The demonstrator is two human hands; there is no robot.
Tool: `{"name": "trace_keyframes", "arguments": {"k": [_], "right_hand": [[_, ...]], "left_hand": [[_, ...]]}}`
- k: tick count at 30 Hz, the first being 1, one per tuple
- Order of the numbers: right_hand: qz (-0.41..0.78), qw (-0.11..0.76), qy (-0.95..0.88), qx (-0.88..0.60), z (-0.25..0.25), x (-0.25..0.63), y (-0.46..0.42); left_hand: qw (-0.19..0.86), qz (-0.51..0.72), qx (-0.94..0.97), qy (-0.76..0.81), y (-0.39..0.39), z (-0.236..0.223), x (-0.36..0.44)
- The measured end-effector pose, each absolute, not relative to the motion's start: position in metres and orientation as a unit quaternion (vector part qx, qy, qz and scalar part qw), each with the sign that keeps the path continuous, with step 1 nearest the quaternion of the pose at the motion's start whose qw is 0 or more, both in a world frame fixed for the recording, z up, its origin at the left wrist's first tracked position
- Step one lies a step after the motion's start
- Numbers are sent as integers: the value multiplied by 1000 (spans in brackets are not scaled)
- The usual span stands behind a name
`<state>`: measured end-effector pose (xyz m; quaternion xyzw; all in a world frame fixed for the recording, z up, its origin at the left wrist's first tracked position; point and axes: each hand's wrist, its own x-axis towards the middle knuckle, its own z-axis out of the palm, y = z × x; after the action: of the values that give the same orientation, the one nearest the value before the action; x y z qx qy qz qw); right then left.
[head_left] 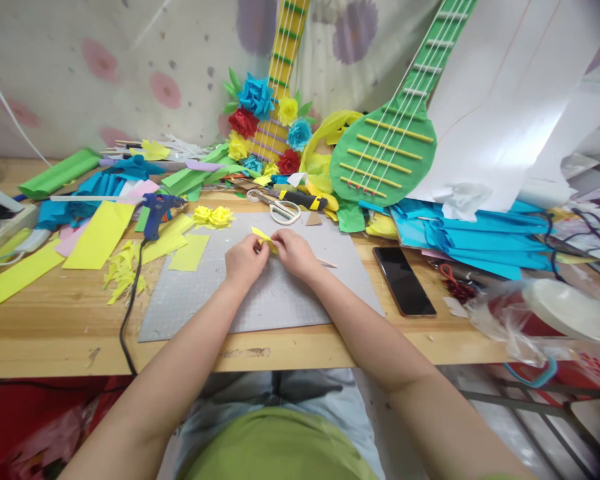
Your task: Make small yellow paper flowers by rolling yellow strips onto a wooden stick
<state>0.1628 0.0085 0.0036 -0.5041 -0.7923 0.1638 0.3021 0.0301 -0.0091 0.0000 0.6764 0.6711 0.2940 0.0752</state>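
A small piece of yellow crepe paper (261,234) is pinched by the left hand (247,259) and the right hand (296,253), fingers drawn in around it, above the grey cutting mat (300,300). Scissors (286,212) lie just beyond; leftward are yellow paper flowers (213,217) and a blue glue gun (155,212), rightward a smartphone (404,280), and behind, a green model lute (380,157).

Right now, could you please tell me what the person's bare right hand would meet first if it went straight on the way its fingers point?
Past the small yellow paper piece it holds, the right hand would probably meet the bare left hand first, though depth between them is unclear.
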Motion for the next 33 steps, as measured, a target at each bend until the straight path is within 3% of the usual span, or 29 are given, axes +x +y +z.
{"name": "trace_keyframes", "arguments": {"k": [7, 26, 30, 33], "right_hand": [[136, 288, -782, -536, 4, 165, 6], [128, 273, -794, -528, 5, 165, 5], [71, 237, -835, -492, 4, 171, 8], [28, 228, -869, -439, 4, 176, 12]], "left_hand": [[103, 274, 674, 678, -10, 2, 29], [63, 278, 685, 671, -13, 6, 26], [7, 346, 726, 594, -10, 7, 18], [18, 329, 775, 539, -5, 3, 13]]}}
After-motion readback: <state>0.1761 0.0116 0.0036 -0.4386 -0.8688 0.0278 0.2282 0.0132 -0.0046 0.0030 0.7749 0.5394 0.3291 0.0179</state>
